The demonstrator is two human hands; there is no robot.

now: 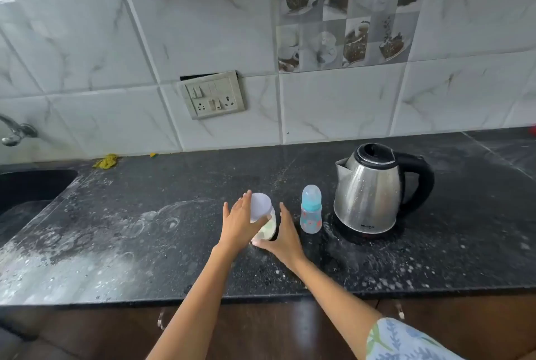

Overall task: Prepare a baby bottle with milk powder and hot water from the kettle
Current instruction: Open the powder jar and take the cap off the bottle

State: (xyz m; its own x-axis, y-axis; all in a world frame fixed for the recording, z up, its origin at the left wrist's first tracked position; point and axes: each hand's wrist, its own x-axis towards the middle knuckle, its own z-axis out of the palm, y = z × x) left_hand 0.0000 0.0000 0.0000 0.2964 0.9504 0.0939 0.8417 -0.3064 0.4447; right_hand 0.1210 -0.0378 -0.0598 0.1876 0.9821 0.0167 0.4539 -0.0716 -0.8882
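A small clear milk powder jar (265, 223) with a pale lid stands a little tilted on the black counter (174, 214), pale powder inside. My left hand (237, 223) cups its left side, thumb across the front and fingers straight up along the lid. My right hand (285, 233) is at its right side, thumb against the base, fingers spread and slightly apart from the jar. A baby bottle (311, 210) with a blue collar and clear cap stands upright just to the right. The steel kettle (368, 191) with a black handle sits on its base further right, lid closed.
White powder or water marks smear the counter's left front. A dark sink (32, 185) and a tap (17, 132) are at far left. A yellow cloth (106, 161) lies by the wall. A switch panel (213, 95) is on the tiled wall.
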